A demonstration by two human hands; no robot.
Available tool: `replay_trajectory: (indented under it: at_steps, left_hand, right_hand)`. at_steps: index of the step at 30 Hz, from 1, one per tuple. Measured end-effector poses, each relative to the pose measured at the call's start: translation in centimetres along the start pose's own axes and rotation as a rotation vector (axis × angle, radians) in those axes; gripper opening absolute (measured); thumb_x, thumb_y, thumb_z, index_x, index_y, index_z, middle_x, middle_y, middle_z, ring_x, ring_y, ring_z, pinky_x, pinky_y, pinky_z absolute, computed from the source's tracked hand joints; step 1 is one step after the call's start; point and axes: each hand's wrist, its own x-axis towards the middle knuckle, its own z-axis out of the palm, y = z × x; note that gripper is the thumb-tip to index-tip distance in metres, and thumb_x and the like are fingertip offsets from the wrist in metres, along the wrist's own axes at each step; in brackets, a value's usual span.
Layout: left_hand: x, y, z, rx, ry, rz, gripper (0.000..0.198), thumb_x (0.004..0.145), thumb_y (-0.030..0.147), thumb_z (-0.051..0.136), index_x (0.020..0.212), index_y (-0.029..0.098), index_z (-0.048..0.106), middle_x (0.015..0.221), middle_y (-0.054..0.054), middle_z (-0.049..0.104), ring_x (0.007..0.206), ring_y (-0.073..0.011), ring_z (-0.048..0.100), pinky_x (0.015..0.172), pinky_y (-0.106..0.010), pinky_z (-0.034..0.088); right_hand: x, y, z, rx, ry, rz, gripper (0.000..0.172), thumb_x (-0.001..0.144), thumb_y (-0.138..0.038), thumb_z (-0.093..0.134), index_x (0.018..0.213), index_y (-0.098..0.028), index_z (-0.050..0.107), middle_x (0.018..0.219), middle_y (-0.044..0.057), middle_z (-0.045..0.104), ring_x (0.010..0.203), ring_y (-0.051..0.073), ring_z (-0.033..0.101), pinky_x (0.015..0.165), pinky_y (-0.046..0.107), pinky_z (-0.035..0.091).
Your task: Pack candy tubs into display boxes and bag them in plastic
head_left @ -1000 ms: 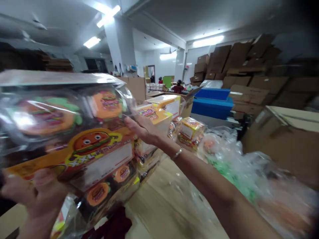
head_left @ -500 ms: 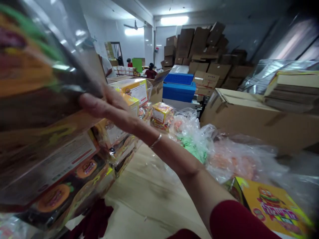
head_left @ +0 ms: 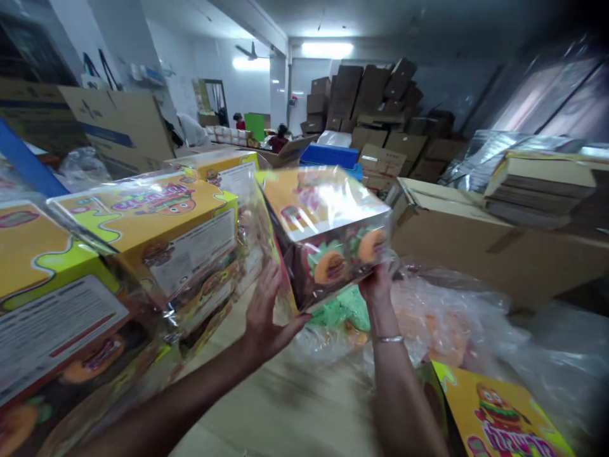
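Both my hands hold a plastic-wrapped candy box (head_left: 328, 231) with burger pictures, raised above the table. My left hand (head_left: 266, 314) presses its fingers against the box's left lower side. Under the box's right lower corner, my right hand (head_left: 375, 284), with a bangle on the wrist, grips it. Just left of the held box stands a stack of the same yellow wrapped boxes (head_left: 157, 235).
More yellow boxes (head_left: 42, 298) fill the near left. Loose plastic bags (head_left: 442, 324) of candy lie on the wooden table (head_left: 295, 412). Another yellow box (head_left: 499, 419) sits at bottom right. A large carton (head_left: 480, 235) and stacked cartons (head_left: 371, 95) stand behind. People sit far back.
The big box held close to the camera now rests on the left stack. Both hands have gone forward and taken a smaller wrapped box, lifting it.
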Motion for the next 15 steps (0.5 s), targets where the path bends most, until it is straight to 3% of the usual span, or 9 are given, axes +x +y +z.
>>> replay_trajectory:
  at_steps: [3, 6, 9, 11, 13, 15]
  left_hand:
    - [-5.2, -3.9, 4.4, -0.106, -0.09, -0.34, 0.075, 0.087, 0.036, 0.067, 0.151, 0.017, 0.03, 0.143, -0.018, 0.051, 0.129, -0.0294, 0.053, 0.104, -0.045, 0.05]
    - [-9.7, -10.0, 7.8, -0.097, -0.158, -0.552, 0.066, 0.09, 0.04, 0.062, 0.146, 0.015, 0.038, 0.128, -0.017, 0.063, 0.116, -0.0286, 0.063, 0.096, -0.043, 0.055]
    - [-13.5, -16.4, 11.1, 0.006, -0.245, -0.545, 0.056, 0.089, 0.036, 0.06, 0.139, 0.013, 0.046, 0.129, -0.018, 0.063, 0.121, -0.031, 0.06, 0.1, -0.048, 0.052]
    - [-15.9, -19.6, 13.5, 0.016, -0.394, -0.478, 0.053, 0.088, 0.029, 0.058, 0.138, 0.014, 0.047, 0.138, -0.019, 0.056, 0.129, -0.0311, 0.053, 0.106, -0.051, 0.047]
    - [-18.0, -21.4, 15.7, -0.003, -0.549, -0.423, 0.056, 0.085, 0.02, 0.056, 0.139, 0.014, 0.044, 0.146, -0.018, 0.049, 0.136, -0.0306, 0.046, 0.11, -0.053, 0.042]
    - [-19.2, -21.4, 16.8, -0.015, -0.647, -0.414, 0.063, 0.08, 0.015, 0.057, 0.141, 0.012, 0.041, 0.151, -0.02, 0.042, 0.138, -0.0313, 0.043, 0.111, -0.053, 0.041]
  right_hand:
    - [-0.3, 5.8, 0.0, 0.055, 0.027, 0.133, 0.038, 0.081, -0.054, 0.061, 0.095, -0.019, 0.063, 0.087, 0.007, 0.069, 0.077, 0.02, 0.066, 0.072, 0.032, 0.056]
    - [0.7, 12.7, 1.1, 0.009, -0.009, 0.342, 0.039, 0.076, -0.048, 0.064, 0.101, -0.018, 0.065, 0.09, 0.005, 0.07, 0.077, 0.022, 0.066, 0.075, 0.035, 0.055]
    - [1.5, 19.6, 1.4, -0.09, 0.014, 0.445, 0.043, 0.074, -0.048, 0.057, 0.103, -0.017, 0.064, 0.093, 0.005, 0.07, 0.083, 0.024, 0.064, 0.076, 0.035, 0.054]
    - [1.5, 23.4, 1.0, -0.164, 0.036, 0.453, 0.042, 0.073, -0.045, 0.051, 0.101, -0.017, 0.064, 0.092, 0.006, 0.069, 0.083, 0.024, 0.063, 0.076, 0.036, 0.053]
    - [1.2, 26.1, 0.3, -0.268, 0.038, 0.454, 0.04, 0.071, -0.039, 0.05, 0.1, -0.016, 0.064, 0.091, 0.006, 0.068, 0.084, 0.024, 0.061, 0.078, 0.037, 0.052]
    - [0.8, 27.6, -0.1, -0.395, 0.033, 0.438, 0.041, 0.068, -0.032, 0.05, 0.104, -0.016, 0.063, 0.092, 0.006, 0.066, 0.086, 0.025, 0.059, 0.083, 0.038, 0.05]
